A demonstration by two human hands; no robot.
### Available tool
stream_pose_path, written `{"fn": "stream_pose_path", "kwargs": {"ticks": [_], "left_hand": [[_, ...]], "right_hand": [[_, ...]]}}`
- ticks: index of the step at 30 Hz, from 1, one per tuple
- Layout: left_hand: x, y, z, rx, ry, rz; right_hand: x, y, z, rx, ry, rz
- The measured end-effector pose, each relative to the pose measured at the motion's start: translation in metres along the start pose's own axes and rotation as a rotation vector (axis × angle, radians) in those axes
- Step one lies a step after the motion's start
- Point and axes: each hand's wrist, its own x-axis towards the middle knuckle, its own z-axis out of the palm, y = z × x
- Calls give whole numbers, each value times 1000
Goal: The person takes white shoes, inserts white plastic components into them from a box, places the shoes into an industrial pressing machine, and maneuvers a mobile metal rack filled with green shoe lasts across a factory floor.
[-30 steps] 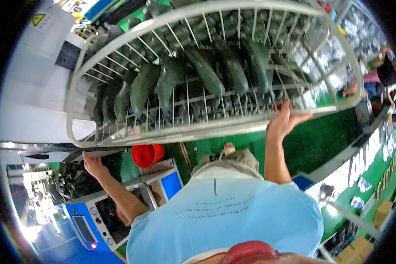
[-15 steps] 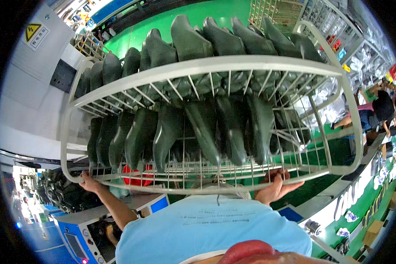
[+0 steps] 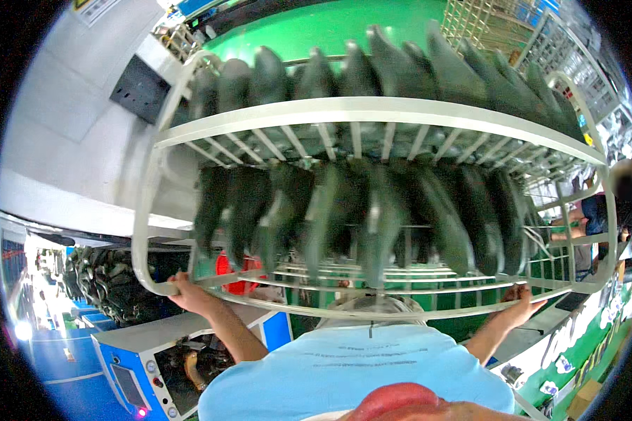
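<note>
A white wire rack [image 3: 372,110] fills the middle of the view, reaching from about nine o'clock to three, in front of the person in the blue shirt [image 3: 344,379] at six o'clock. It carries dark green shoe moulds in two rows. The upper row [image 3: 404,74] pokes up past the top rail toward twelve o'clock; the lower row [image 3: 439,217], blurred, slants down toward the bottom rail.

The left hand [image 3: 189,293], at eight o'clock, is curled around the bottom rail close to the rack's rounded corner. The right hand [image 3: 519,309], at four o'clock, grips the same rail near its other end, one digit sticking out sideways; wires partly hide its other fingers.

A red bucket [image 3: 222,264] shows through the wires at eight o'clock, just beside the left hand in the view. A blue and white machine [image 3: 109,361] stands between seven and eight o'clock, with a dark heap [image 3: 112,284] above it nearer nine. A black panel [image 3: 139,88] sits on the pale wall [image 3: 56,140] at ten o'clock. Green floor [image 3: 330,31] shows at twelve, and another person [image 3: 594,210] is at three.
</note>
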Motion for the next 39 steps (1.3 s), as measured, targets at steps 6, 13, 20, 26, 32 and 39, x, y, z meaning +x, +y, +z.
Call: {"fn": "stream_pose_path", "kwargs": {"ticks": [6, 13, 20, 26, 32, 39], "left_hand": [[-57, 36, 3, -75, 57, -70], [-50, 20, -5, -223, -29, -32], [-38, 30, 36, -134, -44, -106], [-38, 24, 50, -83, -31, 43], [-36, 19, 66, -160, -74, 99], [-8, 2, 118, 253, -192, 275]], "right_hand": [[20, 16, -3, 304, -91, 140], [43, 32, -20, 428, -84, 99], [54, 50, -24, 267, -113, 105], [69, 66, -21, 372, -119, 134], [55, 43, -17, 486, -104, 101], [44, 44, -8, 249, 50, 133]]}}
